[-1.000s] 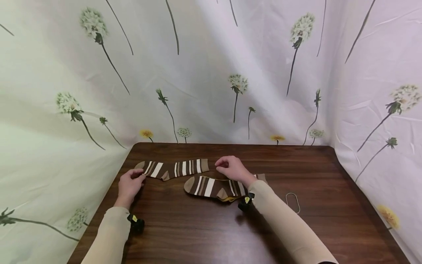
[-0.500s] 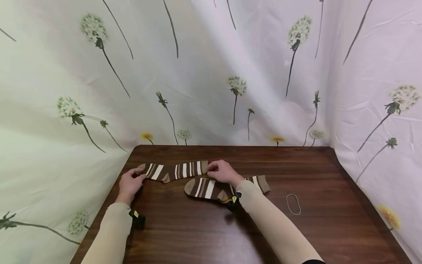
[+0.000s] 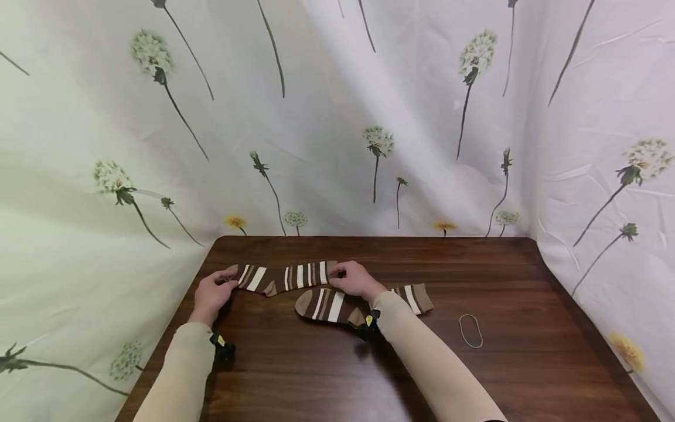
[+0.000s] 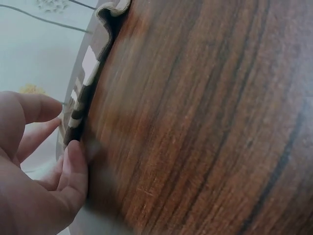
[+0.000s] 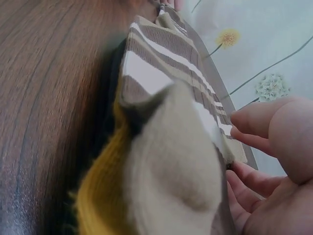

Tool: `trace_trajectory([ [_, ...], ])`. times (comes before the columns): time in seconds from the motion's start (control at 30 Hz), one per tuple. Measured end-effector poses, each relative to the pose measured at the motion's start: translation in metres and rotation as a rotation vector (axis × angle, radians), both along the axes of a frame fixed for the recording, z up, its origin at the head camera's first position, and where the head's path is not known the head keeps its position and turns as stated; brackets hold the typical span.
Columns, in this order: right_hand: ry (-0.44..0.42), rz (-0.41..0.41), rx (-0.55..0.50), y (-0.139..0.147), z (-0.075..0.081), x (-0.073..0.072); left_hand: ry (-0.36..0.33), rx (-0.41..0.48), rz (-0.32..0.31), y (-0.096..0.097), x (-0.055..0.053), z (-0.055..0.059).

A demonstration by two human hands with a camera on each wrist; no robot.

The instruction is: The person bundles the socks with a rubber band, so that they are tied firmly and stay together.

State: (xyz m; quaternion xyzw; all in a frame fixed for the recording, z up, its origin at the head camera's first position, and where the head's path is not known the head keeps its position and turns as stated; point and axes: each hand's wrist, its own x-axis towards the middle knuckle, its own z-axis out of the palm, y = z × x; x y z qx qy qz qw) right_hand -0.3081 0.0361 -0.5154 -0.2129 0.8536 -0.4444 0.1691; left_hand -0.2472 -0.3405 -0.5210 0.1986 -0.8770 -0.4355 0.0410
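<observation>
Striped sock [image 3: 293, 279] on table [image 3: 295, 375]; left hand [image 3: 212, 296] pinches toe [image 3: 234, 269], right hand [image 3: 356, 280] cuff [image 3: 332, 265].

On the table [image 3: 295, 369], the far sock [image 3: 300, 277] lies crosswise near the back edge, between my left hand [image 3: 212, 294] at its toe end and my right hand [image 3: 355, 278] at its cuff end. The near sock [image 3: 329, 306] lies closer to me and farther right, passing beneath my right forearm [image 3: 427, 351]. Right of that sock lies a loop [image 3: 462, 330]; behind the table hangs a cloth [image 3: 327, 146].
</observation>
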Motion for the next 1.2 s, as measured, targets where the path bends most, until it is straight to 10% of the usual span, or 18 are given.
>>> trace_trajectory([
  [1.2, 0.003, 0.084, 0.025, 0.0052, -0.0015, -0.001, -0.01, 0.127, -0.06, -0.0017, 0.0022, -0.0023],
])
